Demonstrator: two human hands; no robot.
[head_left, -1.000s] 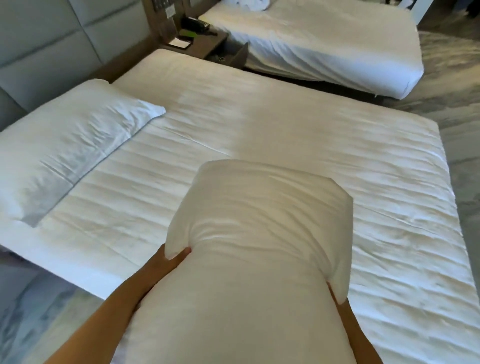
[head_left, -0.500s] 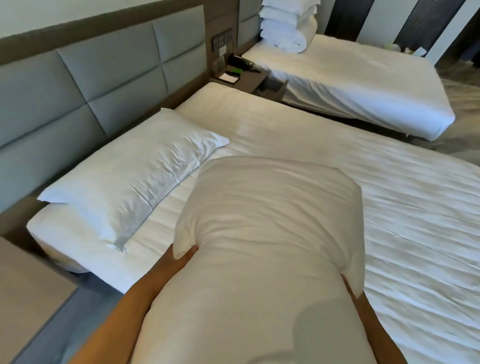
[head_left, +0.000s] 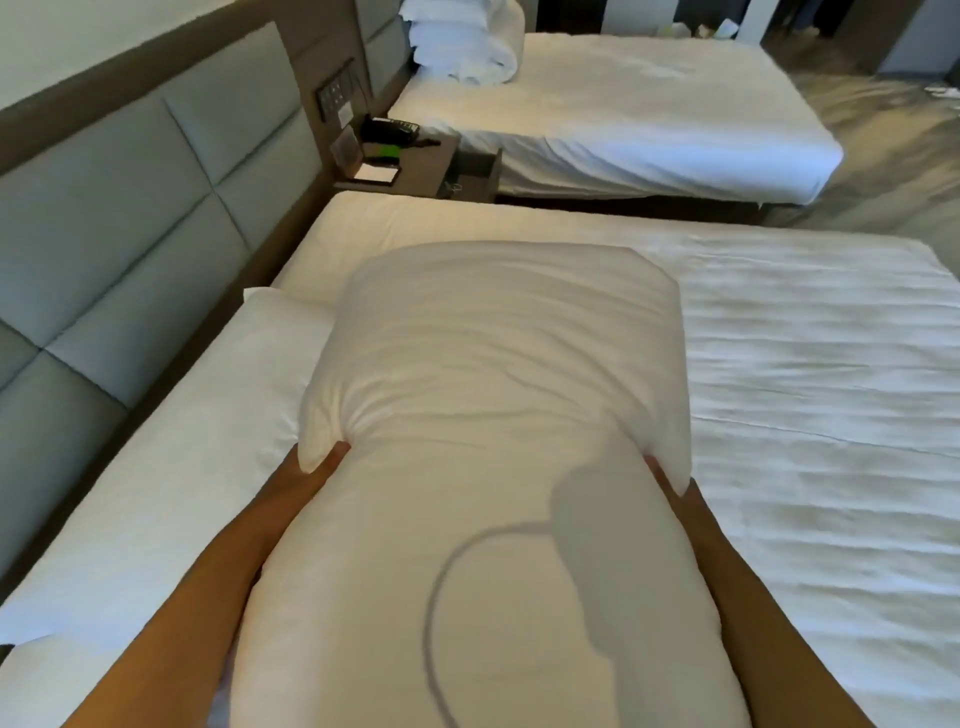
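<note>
I hold a large white pillow (head_left: 488, 415) lengthwise in front of me, above the near bed (head_left: 805, 395). My left hand (head_left: 317, 470) grips its left side, fingers pressed into the fabric. My right hand (head_left: 670, 480) grips its right side, mostly hidden behind the pillow's edge. A second white pillow (head_left: 171, 457) lies flat at the head of the bed, to the left of and partly under the one I carry. A curved shadow falls on the held pillow's near end.
A grey padded headboard (head_left: 130, 218) runs along the left wall. A dark nightstand (head_left: 410, 166) with a phone and a notepad stands between the beds. The far bed (head_left: 649, 114) carries stacked white bedding (head_left: 462, 47) at its head. Patterned floor lies at the right.
I have moved closer to the bed's head, carrying the pillow forward and left. It now overlaps the lying pillow, and the headboard and nightstand appear nearer.
</note>
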